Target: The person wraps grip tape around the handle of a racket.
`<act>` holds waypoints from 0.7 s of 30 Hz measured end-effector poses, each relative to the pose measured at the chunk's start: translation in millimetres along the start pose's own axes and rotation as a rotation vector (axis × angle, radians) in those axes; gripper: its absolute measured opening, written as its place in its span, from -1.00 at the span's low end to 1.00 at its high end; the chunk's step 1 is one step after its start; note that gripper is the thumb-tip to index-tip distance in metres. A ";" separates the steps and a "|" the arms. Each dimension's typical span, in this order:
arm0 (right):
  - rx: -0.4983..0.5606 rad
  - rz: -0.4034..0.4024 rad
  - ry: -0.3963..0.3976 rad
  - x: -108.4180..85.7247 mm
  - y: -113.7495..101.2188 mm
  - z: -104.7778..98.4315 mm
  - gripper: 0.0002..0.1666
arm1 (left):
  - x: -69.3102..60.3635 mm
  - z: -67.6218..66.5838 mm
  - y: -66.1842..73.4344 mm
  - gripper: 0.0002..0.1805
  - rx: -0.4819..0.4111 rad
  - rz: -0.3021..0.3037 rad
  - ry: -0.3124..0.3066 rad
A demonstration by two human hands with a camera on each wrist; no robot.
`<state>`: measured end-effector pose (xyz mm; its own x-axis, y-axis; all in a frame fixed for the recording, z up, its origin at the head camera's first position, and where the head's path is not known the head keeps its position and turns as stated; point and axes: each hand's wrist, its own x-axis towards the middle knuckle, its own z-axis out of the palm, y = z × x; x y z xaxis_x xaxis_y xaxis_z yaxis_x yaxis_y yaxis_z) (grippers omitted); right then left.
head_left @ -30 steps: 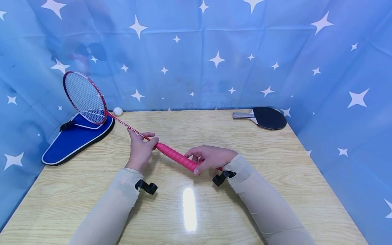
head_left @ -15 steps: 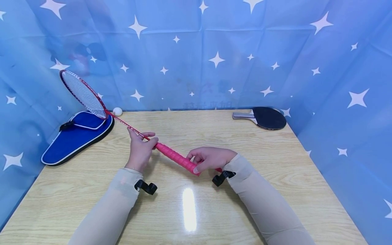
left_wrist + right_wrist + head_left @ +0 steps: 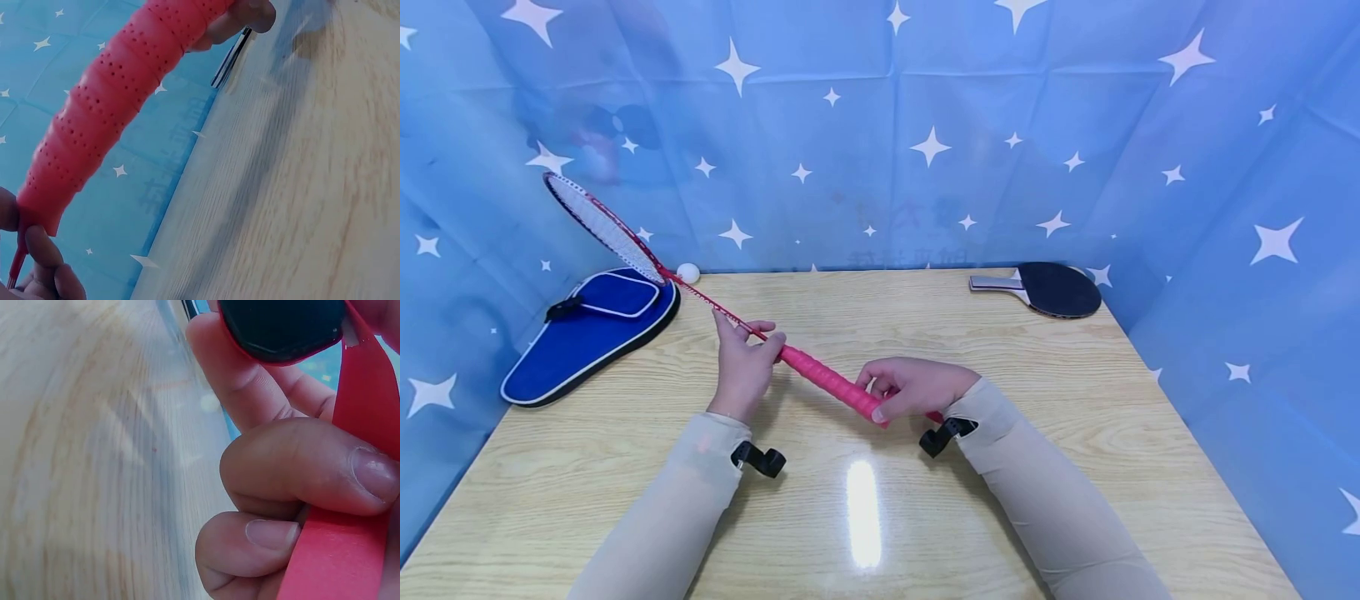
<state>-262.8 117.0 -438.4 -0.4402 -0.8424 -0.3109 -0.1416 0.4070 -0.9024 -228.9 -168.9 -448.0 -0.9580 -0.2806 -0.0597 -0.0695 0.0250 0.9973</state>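
Observation:
A badminton racket (image 3: 831, 382) is held slantwise above the table, its strung head up at the far left. My left hand (image 3: 743, 367) pinches it where the thin shaft meets the handle. Pink-red perforated grip tape (image 3: 106, 112) is wound around the handle in overlapping turns. At the butt end, my right hand (image 3: 921, 387) has its thumb and forefinger against the handle. In the right wrist view, its other fingers curl over the loose tail of tape (image 3: 350, 550), which hangs from beside the black butt cap (image 3: 281, 325).
A blue paddle case (image 3: 587, 333) with white trim lies at the table's left, under the racket head. Near the back edge sit a white ball (image 3: 688, 272) and, at right, a black table tennis paddle (image 3: 1060, 289). A starry blue curtain (image 3: 850, 150) borders the wooden table (image 3: 790, 533).
The racket has rolled about its long axis, so its head now appears nearly edge-on. Both hands stay in almost the same places.

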 end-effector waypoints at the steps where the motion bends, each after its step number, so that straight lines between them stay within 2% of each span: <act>1: 0.008 0.000 -0.002 -0.4 -0.2 -0.4 -0.52 | 0.3 0.1 0.1 0.30 -0.012 0.001 -0.003; 10: 0.047 -0.008 0.014 -1.4 0.2 -1.4 -0.51 | -2.8 -0.6 2.0 0.12 -0.033 0.003 -0.001; 16: 0.047 -0.011 0.021 0.4 2.3 -0.4 -0.50 | -3.4 -2.2 2.2 0.36 0.054 -0.003 -0.036; 21: 0.041 -0.017 0.026 0.7 1.5 0.4 -0.49 | -2.8 -3.4 1.5 0.49 0.100 -0.044 -0.081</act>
<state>-263.0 116.9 -440.0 -0.4611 -0.8394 -0.2878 -0.1132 0.3773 -0.9191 -225.3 -171.3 -446.1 -0.9725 -0.2054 -0.1101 -0.1350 0.1112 0.9846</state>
